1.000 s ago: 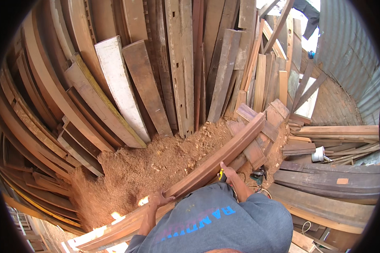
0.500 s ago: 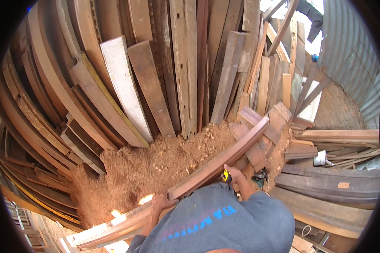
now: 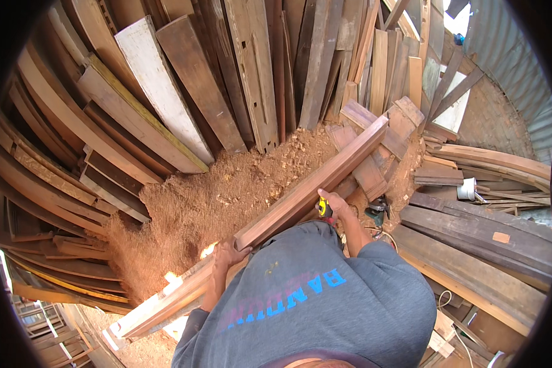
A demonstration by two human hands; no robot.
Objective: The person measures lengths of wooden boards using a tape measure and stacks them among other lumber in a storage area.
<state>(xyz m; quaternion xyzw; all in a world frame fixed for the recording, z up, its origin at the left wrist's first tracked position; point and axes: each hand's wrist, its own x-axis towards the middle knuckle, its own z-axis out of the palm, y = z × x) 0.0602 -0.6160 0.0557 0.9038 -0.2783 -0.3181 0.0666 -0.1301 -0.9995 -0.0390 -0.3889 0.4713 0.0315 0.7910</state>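
Closing around a yellow and black tape measure (image 3: 323, 207), the right hand (image 3: 341, 210) sits at the near edge of a long reddish-brown beam (image 3: 313, 187), about midway along it; its fingers are wrapped on the tape's case, though whether they also touch the wood is hard to tell; the left hand (image 3: 226, 253) lies at the beam's lower-left end, fingers loosely curved and the thumb side close to the end face; how firmly it grips, if at all, cannot be told.

The beam slants from the left hand up to the right, its far end over a pile of short wooden blocks (image 3: 369, 175); a second, paler timber (image 3: 165, 313) runs from under the left hand toward the lower left, bright patches of light along it; beyond the beam spreads a heap of reddish sawdust (image 3: 184, 214), with rows of planks standing behind, among them a white-painted board (image 3: 159, 80); to the right of the right hand rests a dark green power tool (image 3: 375, 213), and farther right a white container (image 3: 467, 189) stands near stacked lumber (image 3: 472, 245).
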